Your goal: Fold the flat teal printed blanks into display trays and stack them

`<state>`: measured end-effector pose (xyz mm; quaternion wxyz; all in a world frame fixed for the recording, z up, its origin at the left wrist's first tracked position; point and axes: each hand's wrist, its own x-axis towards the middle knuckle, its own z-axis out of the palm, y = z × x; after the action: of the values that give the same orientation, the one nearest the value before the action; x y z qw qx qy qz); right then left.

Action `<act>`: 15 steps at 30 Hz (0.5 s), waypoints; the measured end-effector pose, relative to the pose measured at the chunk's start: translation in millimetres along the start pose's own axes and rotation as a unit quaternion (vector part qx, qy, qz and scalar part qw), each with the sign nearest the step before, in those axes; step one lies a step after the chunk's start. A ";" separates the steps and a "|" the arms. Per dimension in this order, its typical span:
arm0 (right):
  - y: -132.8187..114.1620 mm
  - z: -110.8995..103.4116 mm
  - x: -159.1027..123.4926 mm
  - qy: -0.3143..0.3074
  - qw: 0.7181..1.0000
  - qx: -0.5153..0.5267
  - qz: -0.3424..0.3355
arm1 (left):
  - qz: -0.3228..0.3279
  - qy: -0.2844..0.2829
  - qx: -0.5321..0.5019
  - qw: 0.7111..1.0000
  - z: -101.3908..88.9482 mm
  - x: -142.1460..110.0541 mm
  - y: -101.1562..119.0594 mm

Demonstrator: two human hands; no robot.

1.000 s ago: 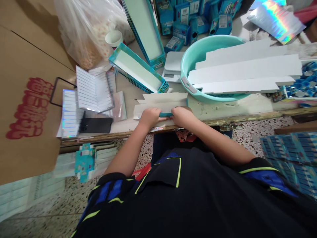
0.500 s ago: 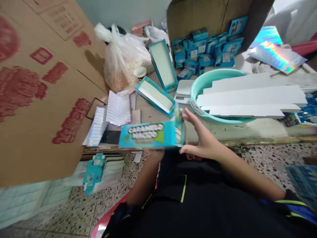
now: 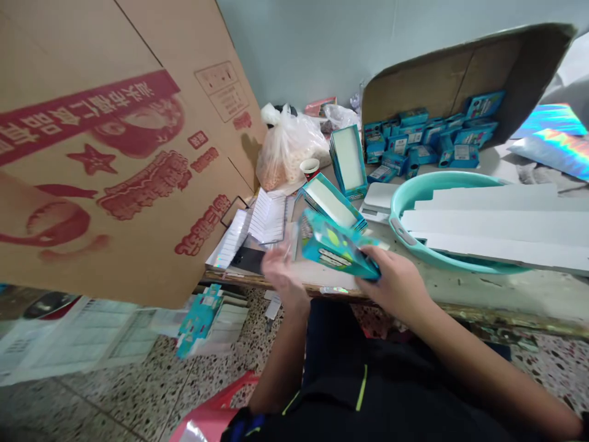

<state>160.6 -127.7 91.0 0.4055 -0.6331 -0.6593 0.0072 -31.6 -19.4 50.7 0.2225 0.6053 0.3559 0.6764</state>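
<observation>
A turquoise printed carton (image 3: 335,245) is tilted above the front edge of the table, its near end smeared a little by motion. My right hand (image 3: 391,279) grips its right end, thumb on top. Just left of the carton is my left hand (image 3: 285,276), blurred, its fingers apart and nothing seen in them. Behind the carton lies a stack of open turquoise trays (image 3: 334,199) with pale insides, and a second such stack (image 3: 347,159) leans farther back.
A large cardboard box (image 3: 151,135) fills the left. Papers (image 3: 269,215), a plastic bag (image 3: 294,147), a paper cup (image 3: 310,169) and a scale (image 3: 380,196) are on the table. At right, a turquoise basin (image 3: 407,239) bears white card strips; behind it a cardboard box (image 3: 414,80) holds small turquoise packs.
My left hand has come out from under the carton and moved to its left. My right hand has closed on the carton's right end, and the carton has turned. The view has shifted left and up.
</observation>
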 end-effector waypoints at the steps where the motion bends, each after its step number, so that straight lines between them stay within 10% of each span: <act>1: 6.0 0.8 0.7 -0.019 0.999 -0.040 -0.007 | 0.096 0.011 0.021 0.995 -10.7 8.8 4.5; 3: 12.2 4.9 2.0 -0.079 0.990 -0.112 -0.032 | 0.262 -0.064 0.101 0.957 -27.8 23.2 16.3; 6: 10.9 20.9 2.6 -0.164 0.965 -0.191 -0.072 | 0.350 -0.320 0.237 0.848 -30.6 31.4 29.3; 10: 15.0 54.6 -3.1 -0.236 0.947 -0.213 -0.048 | 0.294 -0.578 0.348 0.677 -6.6 19.8 12.8; 15: 47.8 80.7 -8.1 -0.275 0.944 -0.181 -0.018 | 0.215 -0.638 0.385 0.632 6.9 -0.8 -29.0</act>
<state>155.3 -84.4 7.6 0.0873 -0.6573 -0.7466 0.0542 -28.5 0.3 28.4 -0.0109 0.9759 0.2128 -0.0477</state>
